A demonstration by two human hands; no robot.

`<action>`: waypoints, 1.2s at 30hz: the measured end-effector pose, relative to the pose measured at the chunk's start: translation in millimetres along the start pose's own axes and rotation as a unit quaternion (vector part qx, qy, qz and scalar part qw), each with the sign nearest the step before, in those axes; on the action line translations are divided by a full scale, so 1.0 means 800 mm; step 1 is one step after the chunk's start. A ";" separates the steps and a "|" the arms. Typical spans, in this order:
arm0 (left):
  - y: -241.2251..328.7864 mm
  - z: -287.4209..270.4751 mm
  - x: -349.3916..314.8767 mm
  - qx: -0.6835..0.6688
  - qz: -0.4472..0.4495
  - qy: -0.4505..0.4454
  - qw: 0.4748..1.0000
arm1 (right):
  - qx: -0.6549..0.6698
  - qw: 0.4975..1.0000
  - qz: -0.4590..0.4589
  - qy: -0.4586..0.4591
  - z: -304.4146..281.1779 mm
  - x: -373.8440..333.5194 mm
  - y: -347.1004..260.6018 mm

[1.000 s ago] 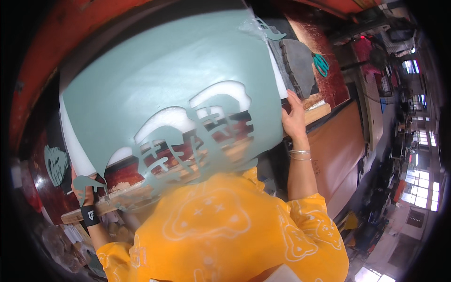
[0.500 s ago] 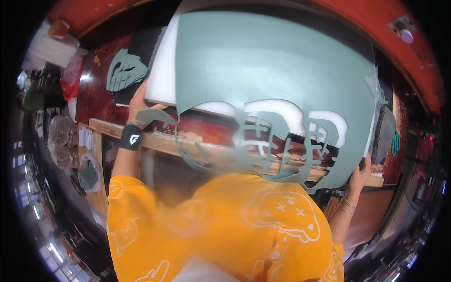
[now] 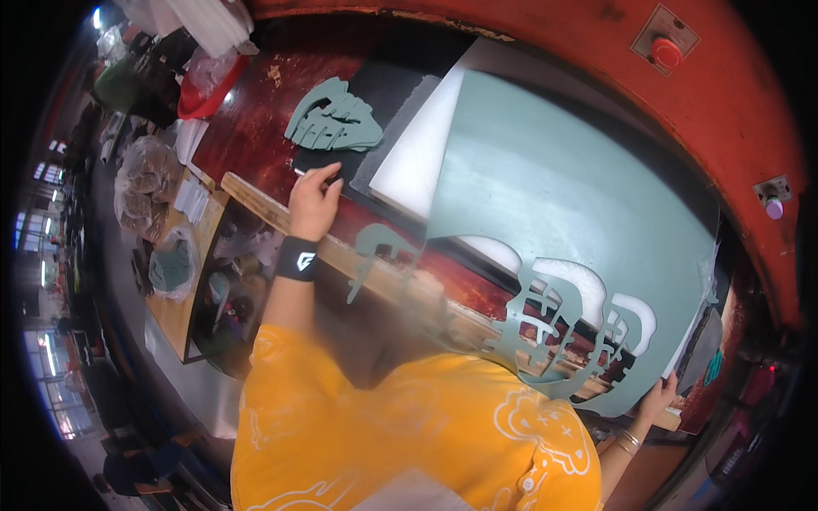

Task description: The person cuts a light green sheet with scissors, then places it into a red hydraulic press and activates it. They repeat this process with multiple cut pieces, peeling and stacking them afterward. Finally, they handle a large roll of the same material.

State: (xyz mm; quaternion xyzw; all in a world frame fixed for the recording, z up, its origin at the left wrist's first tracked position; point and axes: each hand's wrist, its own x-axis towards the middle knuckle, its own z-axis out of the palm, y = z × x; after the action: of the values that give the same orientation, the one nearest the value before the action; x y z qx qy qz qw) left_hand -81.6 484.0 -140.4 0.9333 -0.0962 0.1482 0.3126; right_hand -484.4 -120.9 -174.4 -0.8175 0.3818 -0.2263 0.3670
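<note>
A large grey-green sheet point(image 3: 562, 162) with several cut-out openings along its near side lies over a white board point(image 3: 417, 162). My right hand point(image 3: 658, 399) grips the near right corner, where the white board's edge meets the sheet; the fingertips are partly hidden. Off the board, my left hand point(image 3: 315, 203) hovers by the near edge of a black pad, fingers half bent and apart, with nothing visible in it. Just beyond it rests a small stack of cut grey-green pieces point(image 3: 336, 119). The sheet's slotted offcut strip point(image 3: 379, 247) hangs over the table's wooden front edge.
An orange-red machine frame point(image 3: 545, 34) arches over the far side, carrying a red push button point(image 3: 666, 53) and a purple one point(image 3: 774, 207). At the left stand a red basin point(image 3: 209, 89) and clear plastic bags point(image 3: 145, 183). The dark red tabletop point(image 3: 256, 111) is worn.
My left hand has let go of the white board's left corner and moved toward the stacked pieces. My right hand stays at the right corner. The view has turned and shifted left.
</note>
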 end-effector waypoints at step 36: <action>-0.023 -0.005 -0.001 0.004 -0.083 0.043 0.996 | 0.016 1.000 -0.008 0.012 0.003 0.005 -0.010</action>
State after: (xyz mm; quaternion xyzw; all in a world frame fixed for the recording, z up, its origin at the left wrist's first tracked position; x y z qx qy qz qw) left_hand -78.3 501.0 -147.8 0.9322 -0.0038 0.1620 0.3236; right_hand -477.1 -119.5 -169.3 -0.8120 0.3759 -0.2447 0.3734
